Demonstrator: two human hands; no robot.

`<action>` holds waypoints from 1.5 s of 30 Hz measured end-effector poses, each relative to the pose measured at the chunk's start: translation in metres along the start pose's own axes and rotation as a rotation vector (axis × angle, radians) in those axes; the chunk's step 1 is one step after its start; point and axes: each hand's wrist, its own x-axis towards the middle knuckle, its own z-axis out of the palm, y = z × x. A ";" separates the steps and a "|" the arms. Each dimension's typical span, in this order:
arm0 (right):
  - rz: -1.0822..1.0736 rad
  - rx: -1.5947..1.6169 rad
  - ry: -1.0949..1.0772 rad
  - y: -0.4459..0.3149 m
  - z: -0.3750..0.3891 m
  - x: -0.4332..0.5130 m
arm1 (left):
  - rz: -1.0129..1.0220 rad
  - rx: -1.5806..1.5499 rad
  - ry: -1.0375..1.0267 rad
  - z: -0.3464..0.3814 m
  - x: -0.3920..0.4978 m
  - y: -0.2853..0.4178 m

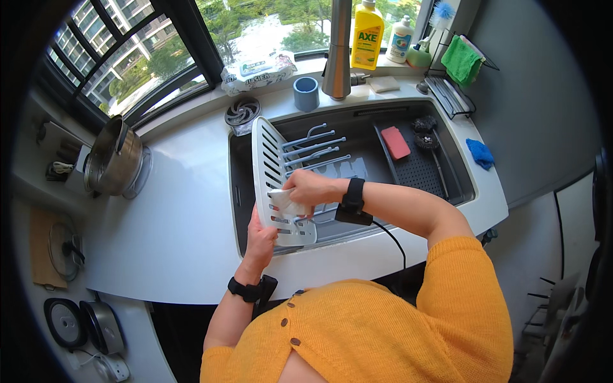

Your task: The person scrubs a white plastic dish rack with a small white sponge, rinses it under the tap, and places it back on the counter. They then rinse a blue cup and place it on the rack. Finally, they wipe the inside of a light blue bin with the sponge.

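A white slotted plastic dish rack (265, 158) with grey-blue prongs stands tilted on its side over the dark sink (371, 143). My left hand (261, 239) grips its near lower edge. In my right hand (309, 187) is a white cloth or wipe (289, 204), pressed on the slotted face near the prongs. The fingertips of my right hand are partly hidden by the cloth and the hand itself. Both wrists wear black straps, and a black cable hangs from the right one.
A faucet (337, 72) and a grey-blue cup (306, 94) stand behind the sink. Inside the sink, a perforated tray (416, 167) holds a pink sponge (396, 142) and scrubbers. A steel pot (112, 160) stands at left, a blue cloth (480, 153) at right. Bottles line the windowsill.
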 end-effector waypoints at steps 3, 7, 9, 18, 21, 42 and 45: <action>0.100 -0.275 0.003 0.012 -0.012 0.007 | 0.022 -0.020 0.003 0.008 0.002 0.000; 0.145 -0.492 -0.034 0.030 -0.002 0.025 | 0.026 -0.036 -0.020 0.014 0.006 0.001; 0.192 -0.387 0.049 0.034 0.007 0.034 | 0.018 -0.046 -0.004 0.014 0.006 0.000; 0.223 0.100 0.037 0.064 0.029 0.085 | 0.024 -0.055 0.012 0.001 0.006 -0.004; 0.226 0.258 0.037 0.078 0.031 0.084 | 0.034 -0.097 0.031 0.004 0.003 -0.005; 0.363 -0.117 -0.144 0.048 0.036 0.014 | 0.035 -0.120 0.032 0.008 0.007 -0.003; 0.355 -0.042 -0.166 0.062 0.055 0.030 | 0.106 -0.120 0.008 0.014 0.006 -0.006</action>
